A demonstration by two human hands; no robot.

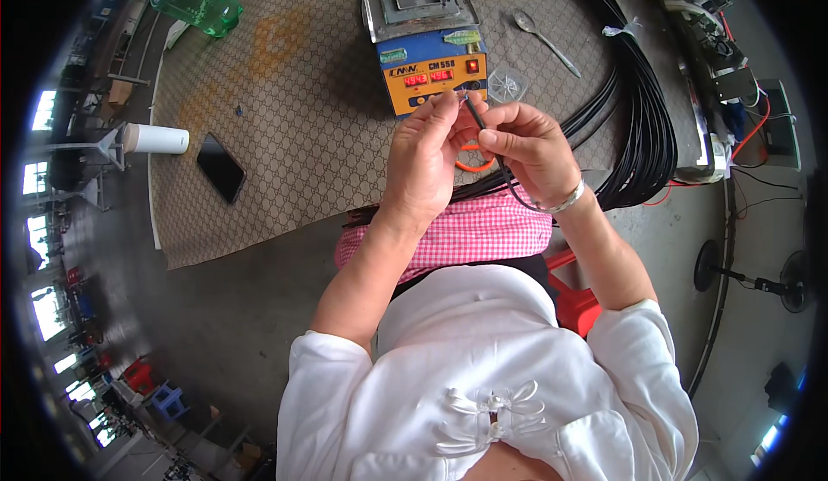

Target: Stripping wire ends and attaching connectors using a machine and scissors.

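Note:
My left hand (pixel 423 155) and my right hand (pixel 528 146) are raised together in front of me, both pinching a thin black cable (pixel 477 119) near its end. The cable runs down from my right fingers past a silver bracelet on that wrist toward my lap. The cable's tip sits just in front of a blue and orange solder pot unit (pixel 427 37) with red digit displays. A thick bundle of black cables (pixel 642 110) curves along the table to the right of my hands.
A brown patterned mat (pixel 285 93) covers the table. On it lie a black phone (pixel 221 167), a metal spoon (pixel 545 41), a small clear cup (pixel 507 84), a white cylinder (pixel 155 139) and a green plastic bottle (pixel 194 0). Electronics with red wires (pixel 733 75) stand right.

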